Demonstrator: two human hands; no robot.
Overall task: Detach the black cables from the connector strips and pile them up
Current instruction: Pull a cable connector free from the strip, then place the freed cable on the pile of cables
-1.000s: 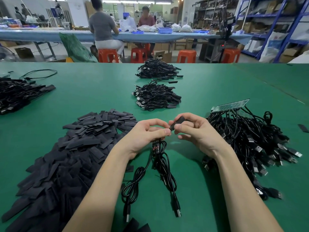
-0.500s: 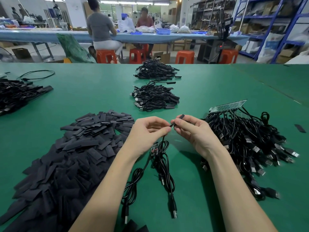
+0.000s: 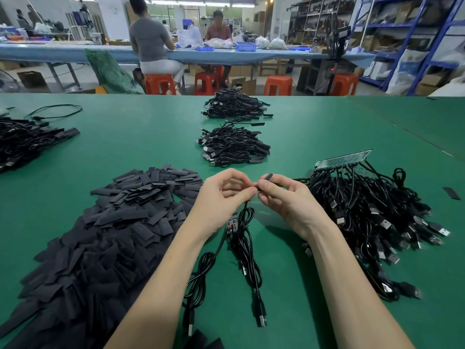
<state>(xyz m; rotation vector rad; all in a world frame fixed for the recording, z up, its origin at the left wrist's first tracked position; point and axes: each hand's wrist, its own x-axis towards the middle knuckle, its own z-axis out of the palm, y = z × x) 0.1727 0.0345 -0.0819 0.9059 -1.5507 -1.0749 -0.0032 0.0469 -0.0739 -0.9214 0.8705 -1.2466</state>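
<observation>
My left hand [image 3: 221, 197] pinches the end of a black cable [image 3: 242, 238] that hangs down to the green table [image 3: 130, 142], its USB plugs lying near the front edge. Close beside it, my right hand [image 3: 284, 200] holds a short black sleeve [image 3: 266, 178] between thumb and fingers, right at the cable's end. A small circuit board [image 3: 232, 224] shows under my left wrist. To the right, a connector strip [image 3: 344, 159] stands on a heap of attached black cables [image 3: 372, 217].
A large heap of flat black sleeves [image 3: 100, 235] fills the left. Two cable piles [image 3: 232, 146] [image 3: 235, 107] lie straight ahead, another [image 3: 27, 139] at the far left. People sit at a blue bench [image 3: 226, 56] beyond the table, by orange stools.
My hands have drawn slightly apart and lifted a little. The black sleeve has turned in my right fingers, and the cable's end now runs between the two hands.
</observation>
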